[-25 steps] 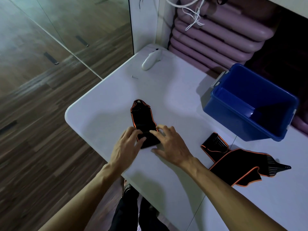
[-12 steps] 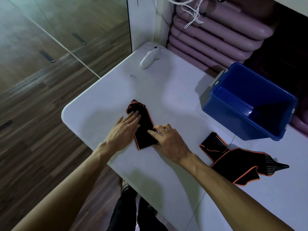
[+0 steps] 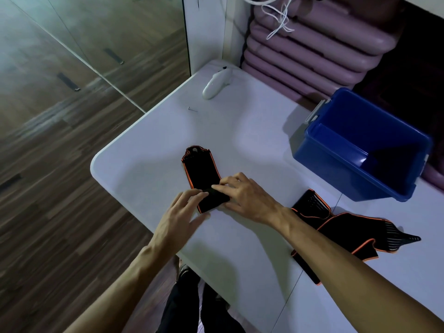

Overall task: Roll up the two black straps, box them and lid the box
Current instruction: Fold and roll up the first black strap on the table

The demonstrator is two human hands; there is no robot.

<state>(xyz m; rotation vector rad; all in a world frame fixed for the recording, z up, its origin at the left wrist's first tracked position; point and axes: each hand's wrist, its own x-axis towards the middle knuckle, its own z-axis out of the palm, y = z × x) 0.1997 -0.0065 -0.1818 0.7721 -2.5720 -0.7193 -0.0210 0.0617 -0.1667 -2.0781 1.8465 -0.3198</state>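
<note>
A black strap with orange trim (image 3: 201, 171) lies flat on the white table (image 3: 153, 140), its near end folded into a small roll (image 3: 214, 199). My left hand (image 3: 179, 218) touches the roll's left side with its fingertips. My right hand (image 3: 245, 197) presses on the roll's right end. The second black strap (image 3: 336, 227) lies spread out unrolled to the right, partly hidden by my right forearm. The open blue box (image 3: 360, 150) stands at the far right with nothing visible inside. No lid is in view.
A white handheld device (image 3: 216, 85) and a small screw (image 3: 192, 109) lie at the table's far corner. Stacked purple mats (image 3: 312, 49) with white cord fill the back. The table's left edge drops to a wooden floor (image 3: 60, 188).
My left hand has come back from the strap's far end to the rolled near end. The far end now lies flat and uncovered. My right hand stays on the roll.
</note>
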